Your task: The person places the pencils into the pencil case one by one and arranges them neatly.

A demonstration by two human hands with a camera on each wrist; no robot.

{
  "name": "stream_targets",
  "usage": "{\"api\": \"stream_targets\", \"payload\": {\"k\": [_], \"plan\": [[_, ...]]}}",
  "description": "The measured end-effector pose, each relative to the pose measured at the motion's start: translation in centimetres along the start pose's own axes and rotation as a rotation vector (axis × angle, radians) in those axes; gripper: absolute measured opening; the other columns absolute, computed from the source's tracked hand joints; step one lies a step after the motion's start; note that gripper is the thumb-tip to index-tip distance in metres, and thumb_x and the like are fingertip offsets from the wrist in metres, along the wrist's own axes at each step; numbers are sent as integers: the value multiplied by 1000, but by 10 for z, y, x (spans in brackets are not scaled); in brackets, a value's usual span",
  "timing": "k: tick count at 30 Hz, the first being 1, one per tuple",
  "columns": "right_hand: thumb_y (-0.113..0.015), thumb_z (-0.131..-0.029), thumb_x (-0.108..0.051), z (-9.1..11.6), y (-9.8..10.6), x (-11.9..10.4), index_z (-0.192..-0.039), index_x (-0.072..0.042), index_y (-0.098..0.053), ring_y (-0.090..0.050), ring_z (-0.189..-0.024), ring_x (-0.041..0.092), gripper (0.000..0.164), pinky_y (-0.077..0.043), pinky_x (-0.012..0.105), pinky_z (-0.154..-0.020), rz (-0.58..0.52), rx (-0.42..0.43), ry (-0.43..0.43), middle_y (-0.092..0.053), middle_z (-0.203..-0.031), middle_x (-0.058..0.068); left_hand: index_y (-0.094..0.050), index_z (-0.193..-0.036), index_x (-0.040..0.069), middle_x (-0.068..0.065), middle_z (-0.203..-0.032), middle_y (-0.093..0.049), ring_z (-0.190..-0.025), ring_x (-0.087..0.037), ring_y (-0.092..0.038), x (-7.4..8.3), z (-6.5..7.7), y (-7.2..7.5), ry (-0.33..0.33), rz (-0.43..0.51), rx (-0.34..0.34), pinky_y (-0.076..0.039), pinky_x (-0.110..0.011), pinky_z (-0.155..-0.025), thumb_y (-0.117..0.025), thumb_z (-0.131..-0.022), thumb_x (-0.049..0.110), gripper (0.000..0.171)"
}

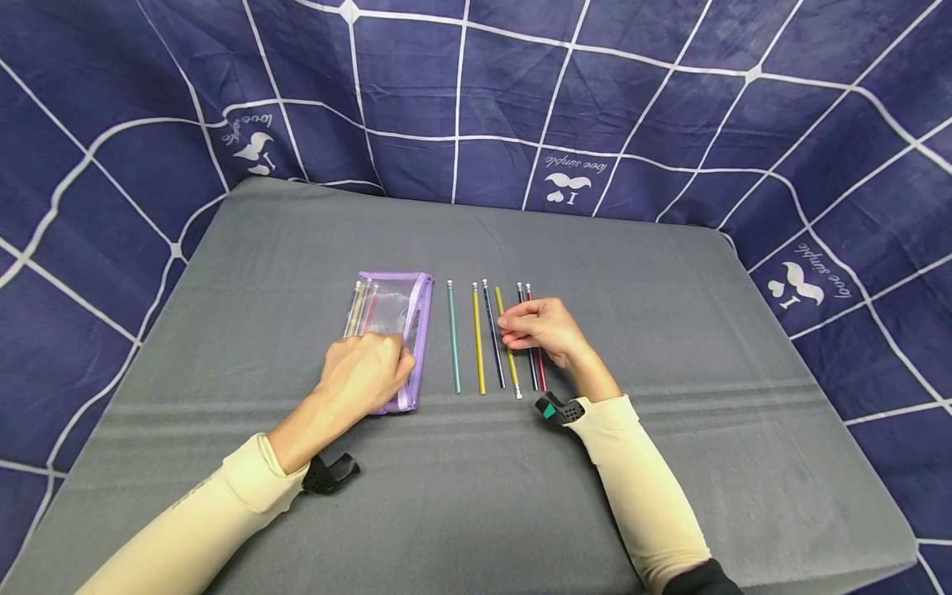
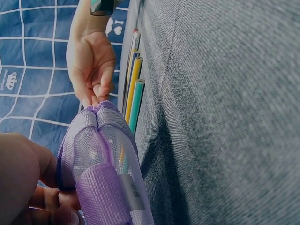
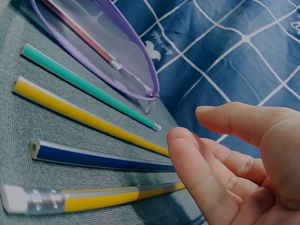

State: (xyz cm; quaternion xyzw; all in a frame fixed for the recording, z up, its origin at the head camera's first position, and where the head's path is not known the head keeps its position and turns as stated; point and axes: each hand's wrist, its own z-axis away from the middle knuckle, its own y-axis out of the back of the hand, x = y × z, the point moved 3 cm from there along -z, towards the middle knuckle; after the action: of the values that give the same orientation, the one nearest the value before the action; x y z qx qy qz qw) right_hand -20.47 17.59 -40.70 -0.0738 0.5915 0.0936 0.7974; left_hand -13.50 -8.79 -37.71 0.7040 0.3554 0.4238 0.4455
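In the head view, my left hand [image 1: 363,370] grips a clear mesh pencil pouch [image 1: 421,330] with purple edging, and several pencils show inside it, one of them a red pencil [image 3: 89,35]. To the pouch's right lie a teal pencil [image 1: 454,339], a yellow pencil [image 1: 478,343] and a dark blue pencil [image 1: 494,339]. A second yellow pencil [image 1: 513,368] has its eraser end toward me. My right hand [image 1: 546,329] hovers over the pencils on the right, holding nothing, thumb and forefinger apart in the right wrist view. Partly beneath it are another dark pencil [image 1: 532,376] and a red pencil [image 1: 541,378].
Grey cloth covers the table [image 1: 669,330], whose far edge meets a blue curtain [image 1: 506,99] with white grid lines. The curtain also hangs along both sides. Black wrist devices sit at the left cuff [image 1: 330,473] and right cuff [image 1: 559,408].
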Motion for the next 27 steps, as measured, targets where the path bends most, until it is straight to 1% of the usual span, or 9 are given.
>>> {"api": "stream_targets", "payload": {"k": [5,13,18,22,27], "plan": [[-65,-86,8,-1,6,-1,-102,15,-62,-67,-59,13,18,-55,25,-59,3,26,13,-69,-73,8,-43,-57,15,2,-51,-43,-46,-23,-45,0,0,1,-2,4,12,-41,-49,-44,-51,-82,15,27],[-66,-86,7,-3,24,2,-104,17,-62,-67,-57,12,21,-55,24,-57,24,97,32,-70,-77,11,-42,-57,15,1,-51,-43,-46,-24,-46,0,1,1,4,8,8,-41,-50,-44,-52,-82,14,27],[-67,-85,6,-2,35,2,-100,14,-64,-66,-57,11,17,-54,24,-56,31,140,28,-69,-75,9,-42,-57,15,1,-51,-44,-46,-24,-45,-1,0,1,4,8,9,-42,-50,-45,-51,-82,15,27],[-68,-85,6,-2,41,3,-98,12,-65,-66,-56,10,14,-54,24,-56,28,159,22,-69,-74,8,-42,-57,15,1,-51,-43,-46,-23,-45,-1,1,1,1,8,12,-41,-50,-44,-52,-82,15,27],[-67,-85,8,-3,47,5,-97,12,-63,-66,-56,10,13,-54,24,-57,22,173,21,-70,-73,7,-42,-57,15,2,-51,-42,-46,-23,-45,-1,0,2,2,7,8,-41,-49,-44,-51,-83,16,27]]}}
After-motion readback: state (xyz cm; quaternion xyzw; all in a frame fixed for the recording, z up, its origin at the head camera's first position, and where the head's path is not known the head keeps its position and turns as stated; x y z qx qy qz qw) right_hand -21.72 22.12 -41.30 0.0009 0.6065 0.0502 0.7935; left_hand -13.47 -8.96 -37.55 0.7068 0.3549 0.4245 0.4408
